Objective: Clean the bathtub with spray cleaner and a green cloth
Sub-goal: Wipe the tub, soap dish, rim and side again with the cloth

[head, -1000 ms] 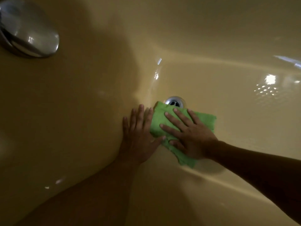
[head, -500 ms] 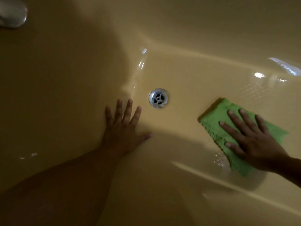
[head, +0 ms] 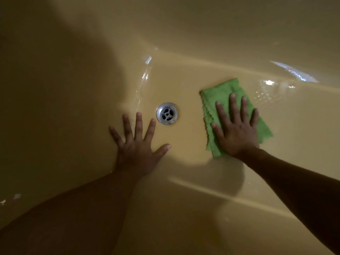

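**Right hand (head: 237,133) flat on a folded green cloth (head: 220,96) on the floor of a glossy pale-yellow bathtub (head: 191,129)**

Head view: the camera looks down into the tub at its drain end. A round chrome drain (head: 167,113) with a dark slotted centre sits in the floor, a little left of the middle of the picture.

The green cloth is fuzzy and folded into a rough rectangle. It lies flat on the tub floor to the right of the drain, apart from it, with bare enamel between the two. Its layered, scalloped edge faces the drain, and its far corner points toward the far wall. The right hand lies palm down on the cloth, with straight, slightly spread fingers pointing away from the person. Its grip is not closed: nothing is curled round or pinched, and the hand simply presses on the fabric. The heel of the hand covers the near part of the cloth.

The left hand (head: 137,151) is also palm down, on bare enamel just left of and nearer than the drain, where the floor curves up into the left wall. Its fingers are straight and fanned wide, the thumb sticks out to the right, and the grip holds nothing. The fingertip nearest the drain is close to the rim, not on it.

Both bare forearms run back toward the bottom corners. Wet glints (head: 272,89) shine on the floor beyond the cloth, and a wet streak (head: 145,76) marks the curve above the drain. A broad shadow darkens the left wall.
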Tool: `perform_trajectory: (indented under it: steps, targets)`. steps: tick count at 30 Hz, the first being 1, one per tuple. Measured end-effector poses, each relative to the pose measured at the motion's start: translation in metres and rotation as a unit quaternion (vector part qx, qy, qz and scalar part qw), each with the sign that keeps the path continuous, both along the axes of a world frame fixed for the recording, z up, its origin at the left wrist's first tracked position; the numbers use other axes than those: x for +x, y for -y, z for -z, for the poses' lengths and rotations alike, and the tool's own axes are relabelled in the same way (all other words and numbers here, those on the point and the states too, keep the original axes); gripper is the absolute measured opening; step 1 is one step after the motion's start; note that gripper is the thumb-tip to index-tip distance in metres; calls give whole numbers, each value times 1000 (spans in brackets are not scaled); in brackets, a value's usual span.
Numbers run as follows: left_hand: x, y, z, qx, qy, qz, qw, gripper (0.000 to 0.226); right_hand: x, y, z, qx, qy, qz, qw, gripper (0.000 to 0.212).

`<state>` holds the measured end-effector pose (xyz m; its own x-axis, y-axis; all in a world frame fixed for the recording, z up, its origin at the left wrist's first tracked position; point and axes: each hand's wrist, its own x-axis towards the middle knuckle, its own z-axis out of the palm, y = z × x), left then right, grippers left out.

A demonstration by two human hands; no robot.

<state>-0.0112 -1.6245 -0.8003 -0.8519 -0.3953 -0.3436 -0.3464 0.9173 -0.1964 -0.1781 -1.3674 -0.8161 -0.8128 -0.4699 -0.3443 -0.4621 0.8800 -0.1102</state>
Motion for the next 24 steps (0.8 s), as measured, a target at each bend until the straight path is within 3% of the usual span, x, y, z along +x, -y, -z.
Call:
perform_trajectory:
  steps: [4,8,11,14,17,20,22,24]
  targets:
    - [-1,0,-2,22,14,-5,1000,95,45,-9,-3,-1,27,-144,989,65]
    - [1,-15,-5,111,29,-57,992,83,74,-44,-13,1,67,-239,969,65]
    - [0,-45,-12,166,76,-103,978,76,91,-78,-24,7,107,-272,956,65]
    - [-12,-55,-28,147,111,-110,977,75,101,-105,-36,2,139,-269,953,63]
    - [-26,-64,-46,141,37,-69,987,56,96,-119,-48,-4,184,-263,947,62]
    - [-42,-98,-57,315,0,-111,943,34,92,-127,-60,-19,151,-253,955,62]
    - [-49,-129,-61,432,54,-142,889,37,97,-129,-66,-17,133,-210,968,64]
    - [-52,-156,-65,463,108,-123,871,26,101,-130,-67,-9,151,-180,972,63]
